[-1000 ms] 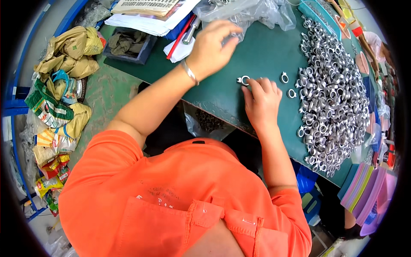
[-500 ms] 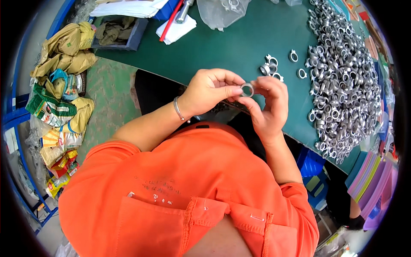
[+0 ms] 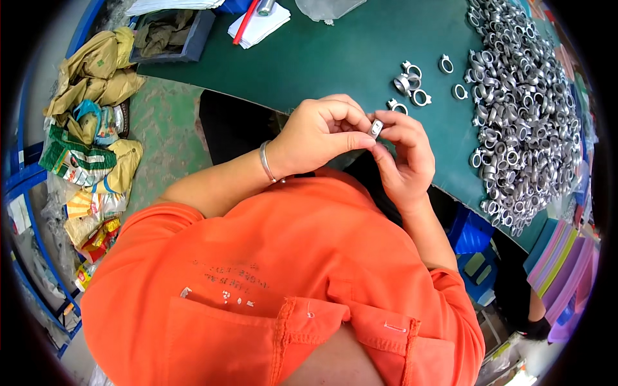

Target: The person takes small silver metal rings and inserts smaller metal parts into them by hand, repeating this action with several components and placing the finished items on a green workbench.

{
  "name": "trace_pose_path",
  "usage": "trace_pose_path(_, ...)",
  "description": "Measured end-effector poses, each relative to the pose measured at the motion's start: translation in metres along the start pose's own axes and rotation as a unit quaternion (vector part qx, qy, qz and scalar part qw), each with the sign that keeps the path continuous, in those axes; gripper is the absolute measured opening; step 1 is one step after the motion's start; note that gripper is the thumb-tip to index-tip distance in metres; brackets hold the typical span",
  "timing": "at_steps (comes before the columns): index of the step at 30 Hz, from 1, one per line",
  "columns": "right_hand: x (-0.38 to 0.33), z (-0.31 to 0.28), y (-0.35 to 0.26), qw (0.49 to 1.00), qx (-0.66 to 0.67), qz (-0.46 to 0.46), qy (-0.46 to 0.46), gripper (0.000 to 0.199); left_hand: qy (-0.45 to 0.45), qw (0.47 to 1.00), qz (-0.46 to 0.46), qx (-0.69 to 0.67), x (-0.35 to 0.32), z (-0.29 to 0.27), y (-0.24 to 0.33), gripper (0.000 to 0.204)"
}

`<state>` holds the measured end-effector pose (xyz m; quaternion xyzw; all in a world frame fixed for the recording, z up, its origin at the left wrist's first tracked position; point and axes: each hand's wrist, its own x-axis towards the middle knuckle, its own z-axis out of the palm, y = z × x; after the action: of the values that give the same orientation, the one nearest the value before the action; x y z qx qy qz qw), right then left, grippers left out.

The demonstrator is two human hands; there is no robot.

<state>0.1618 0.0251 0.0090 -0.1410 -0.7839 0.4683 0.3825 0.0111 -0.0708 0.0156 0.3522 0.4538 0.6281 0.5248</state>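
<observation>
The held piece (image 3: 376, 128) looked like bare grey metal, smooth with a dull shine, and the heaped rings (image 3: 521, 122) had a similar silvery metal look. The bench (image 3: 309, 58) had a smooth, faintly glossy green surface. The bracelet (image 3: 265, 162) was polished metal; the shirt (image 3: 257, 241), matt cloth. The paper (image 3: 270, 24) was matt, the bag (image 3: 328, 8) thin translucent plastic, and the floor (image 3: 172, 122) rough and worn.

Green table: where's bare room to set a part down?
Biggest free patch on the green table: between the white paper and the loose rings. Another, narrower: between the right hand and the ring pile. Crowded: the right side, under that pile.
</observation>
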Motion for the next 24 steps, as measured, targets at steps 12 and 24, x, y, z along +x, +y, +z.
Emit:
trace_pose_path(12,-0.004,0.0,-0.005,0.942,0.313,0.12,-0.014,0.017,0.042,0.988,0.027,0.146,-0.015,-0.003,-0.002,0.014)
trace_pose_path(24,0.003,-0.019,0.018,0.93,-0.367,0.015,-0.017,0.014,0.086,0.991,-0.044,0.097,-0.019,-0.006,-0.006,0.012)
